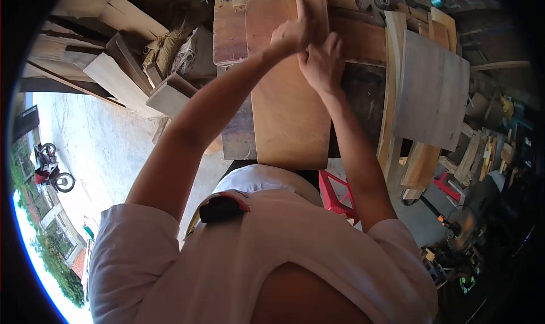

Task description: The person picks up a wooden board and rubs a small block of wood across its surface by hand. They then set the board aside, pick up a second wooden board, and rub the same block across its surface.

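Note:
A long brown wooden board [290,114] with a rounded far end lies lengthwise in front of me, its near end close to my waist. My left hand [292,33] rests on its far part, index finger stretched forward and thumb out to the side; the other fingers are mostly hidden. Just nearer and to the right, my right hand [322,64] is at the board's right edge with its fingers curled. Whatever it may hold is hidden under the fingers. The two hands are close together, almost touching.
Under the board is a dark worktable [363,97] with reddish planks [357,37]. A grey curved panel [430,91] leans over other planks at the right. Scrap wood [128,68] is piled at the left. A red plastic stool [339,196] stands below; a motorcycle [52,168] is outside.

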### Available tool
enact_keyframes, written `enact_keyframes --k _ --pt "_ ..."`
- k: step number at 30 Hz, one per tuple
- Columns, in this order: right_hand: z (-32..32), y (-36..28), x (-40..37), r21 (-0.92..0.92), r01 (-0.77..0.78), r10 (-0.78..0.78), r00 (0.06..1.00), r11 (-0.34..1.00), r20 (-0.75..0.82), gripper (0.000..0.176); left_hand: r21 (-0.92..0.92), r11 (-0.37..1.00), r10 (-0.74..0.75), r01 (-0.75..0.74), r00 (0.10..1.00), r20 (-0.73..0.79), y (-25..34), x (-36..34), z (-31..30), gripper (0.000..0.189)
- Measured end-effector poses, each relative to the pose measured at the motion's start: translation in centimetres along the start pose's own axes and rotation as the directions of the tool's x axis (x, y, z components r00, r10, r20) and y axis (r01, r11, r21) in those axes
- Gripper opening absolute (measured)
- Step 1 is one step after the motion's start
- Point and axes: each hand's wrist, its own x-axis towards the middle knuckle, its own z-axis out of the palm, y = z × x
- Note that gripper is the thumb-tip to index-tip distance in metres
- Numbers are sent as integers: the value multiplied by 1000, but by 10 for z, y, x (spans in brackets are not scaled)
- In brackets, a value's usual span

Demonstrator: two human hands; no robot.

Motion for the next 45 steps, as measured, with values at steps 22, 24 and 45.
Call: enact_keyframes --k 22,24,45 --pt "40 -61 80 51 222 -218 973 974 -78 18 -176 983 -101 56 961 -257 -96 46 -60 83" --pt "21 -63 32 98 183 -181 983 978 -25 20 -144 983 -141 118 976 -163 -82 -10 -39 83" --pt "10 25 55 9 66 -64 989 998 -136 14 18 996 93 -92 988 -125 -3 75 -4 86"
